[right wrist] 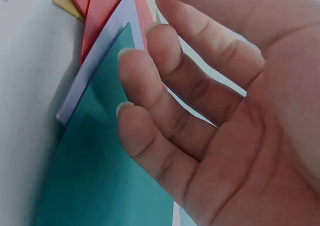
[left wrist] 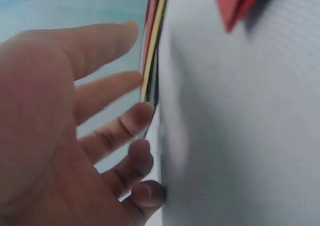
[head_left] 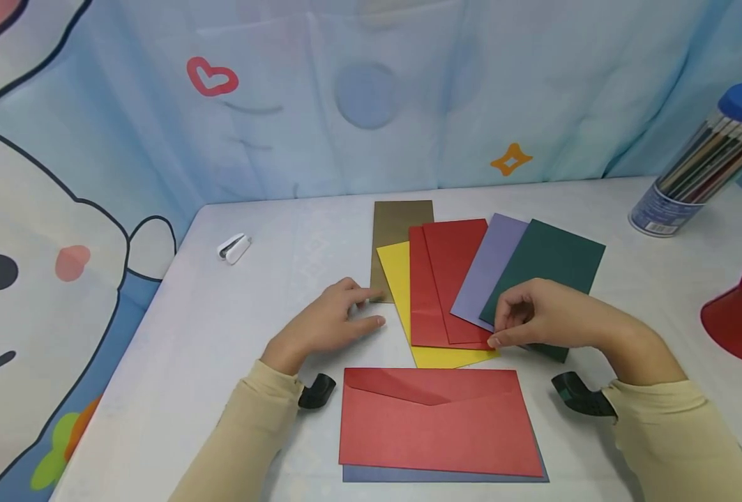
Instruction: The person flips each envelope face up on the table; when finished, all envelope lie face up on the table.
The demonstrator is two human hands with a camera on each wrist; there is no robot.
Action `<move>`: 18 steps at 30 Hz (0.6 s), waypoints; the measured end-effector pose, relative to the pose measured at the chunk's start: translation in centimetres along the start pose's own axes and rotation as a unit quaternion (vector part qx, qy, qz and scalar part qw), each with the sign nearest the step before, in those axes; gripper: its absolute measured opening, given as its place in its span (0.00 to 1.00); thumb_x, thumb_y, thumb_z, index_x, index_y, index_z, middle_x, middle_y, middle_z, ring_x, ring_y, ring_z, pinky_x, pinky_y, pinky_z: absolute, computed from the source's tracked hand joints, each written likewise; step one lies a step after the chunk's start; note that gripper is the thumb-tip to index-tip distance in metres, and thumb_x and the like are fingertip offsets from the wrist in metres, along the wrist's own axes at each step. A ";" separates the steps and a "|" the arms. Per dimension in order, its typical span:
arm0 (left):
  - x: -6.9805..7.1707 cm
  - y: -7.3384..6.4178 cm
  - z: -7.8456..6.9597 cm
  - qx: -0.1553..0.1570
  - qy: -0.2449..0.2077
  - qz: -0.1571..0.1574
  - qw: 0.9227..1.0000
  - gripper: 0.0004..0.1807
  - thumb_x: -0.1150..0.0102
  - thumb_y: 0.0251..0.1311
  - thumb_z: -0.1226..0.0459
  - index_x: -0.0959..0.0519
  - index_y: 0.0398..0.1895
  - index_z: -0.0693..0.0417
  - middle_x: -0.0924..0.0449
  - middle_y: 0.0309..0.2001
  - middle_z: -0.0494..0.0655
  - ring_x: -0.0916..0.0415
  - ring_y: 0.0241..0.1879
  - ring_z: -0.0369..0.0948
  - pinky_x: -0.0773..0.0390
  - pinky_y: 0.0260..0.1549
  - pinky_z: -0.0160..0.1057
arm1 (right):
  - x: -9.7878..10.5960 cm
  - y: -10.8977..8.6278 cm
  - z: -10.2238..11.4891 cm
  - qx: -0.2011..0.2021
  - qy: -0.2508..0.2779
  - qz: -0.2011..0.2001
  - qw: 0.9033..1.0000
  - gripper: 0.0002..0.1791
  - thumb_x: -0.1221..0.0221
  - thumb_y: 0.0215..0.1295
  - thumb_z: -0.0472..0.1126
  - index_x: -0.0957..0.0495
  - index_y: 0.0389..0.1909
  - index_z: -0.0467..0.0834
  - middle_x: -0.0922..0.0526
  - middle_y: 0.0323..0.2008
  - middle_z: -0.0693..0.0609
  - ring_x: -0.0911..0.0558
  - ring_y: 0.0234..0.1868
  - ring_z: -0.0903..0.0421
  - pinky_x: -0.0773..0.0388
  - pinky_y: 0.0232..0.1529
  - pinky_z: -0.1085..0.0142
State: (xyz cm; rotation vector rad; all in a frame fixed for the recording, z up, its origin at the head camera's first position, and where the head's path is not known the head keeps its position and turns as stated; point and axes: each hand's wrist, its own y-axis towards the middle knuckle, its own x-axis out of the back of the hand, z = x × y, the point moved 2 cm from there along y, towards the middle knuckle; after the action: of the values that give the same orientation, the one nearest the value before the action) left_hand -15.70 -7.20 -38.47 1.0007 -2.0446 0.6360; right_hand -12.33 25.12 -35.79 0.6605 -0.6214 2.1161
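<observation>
Several coloured envelopes lie fanned and overlapping on the table: an olive one [head_left: 402,216], a yellow one [head_left: 430,359], two red ones [head_left: 455,279], a purple one [head_left: 485,268] and a dark green one [head_left: 549,258]. At the fan's left side my left hand [head_left: 327,321] has its fingers extended and apart, with the index fingertip over the olive envelope's lower edge. My right hand [head_left: 549,314] hovers over the lower part of the green envelope, fingers loosely bent. Its thumb tip meets the red envelope's lower corner. In the right wrist view, the visible fingers hold nothing.
Nearer me, a red envelope [head_left: 434,436] with a pointed flap lies over a blue-grey one [head_left: 440,475]. A small white stapler-like object [head_left: 233,248] is at the far left. On the right are a blue-lidded tub of pencils [head_left: 672,209] and a red drawstring pouch [head_left: 741,317].
</observation>
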 end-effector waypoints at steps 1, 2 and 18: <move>-0.1 0.0 0.0 0.005 0.013 0.004 1.000 0.27 0.39 0.69 0.53 0.25 0.69 0.48 0.28 0.50 0.46 0.31 0.48 0.41 0.28 0.46 0.41 | 0.0 0.0 0.0 -0.001 0.000 0.001 1.000 0.09 0.25 0.55 0.45 0.17 0.29 0.48 0.19 0.24 0.55 0.22 0.26 0.57 0.22 0.29 0.66; -0.1 0.0 0.0 0.011 0.025 0.006 1.000 0.27 0.40 0.69 0.52 0.26 0.70 0.47 0.28 0.51 0.46 0.31 0.49 0.42 0.28 0.47 0.42 | 0.0 0.0 0.0 -0.002 0.001 0.001 1.000 0.09 0.25 0.55 0.45 0.17 0.29 0.48 0.19 0.24 0.55 0.22 0.26 0.57 0.22 0.29 0.66; 3.5 -2.2 1.0 0.122 0.038 0.089 0.988 0.27 0.39 0.68 0.53 0.25 0.67 0.50 0.27 0.30 0.42 0.40 0.24 0.37 0.36 0.28 0.37 | -0.3 0.3 -0.4 -0.003 0.001 0.004 1.000 0.10 0.26 0.56 0.46 0.17 0.29 0.48 0.19 0.24 0.56 0.22 0.27 0.57 0.22 0.29 0.66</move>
State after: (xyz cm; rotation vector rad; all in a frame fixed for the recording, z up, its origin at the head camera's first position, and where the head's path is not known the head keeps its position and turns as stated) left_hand -15.75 -10.72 -36.00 0.9190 -2.0373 1.0240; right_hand -12.53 25.09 -36.34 0.6531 -0.6296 2.1219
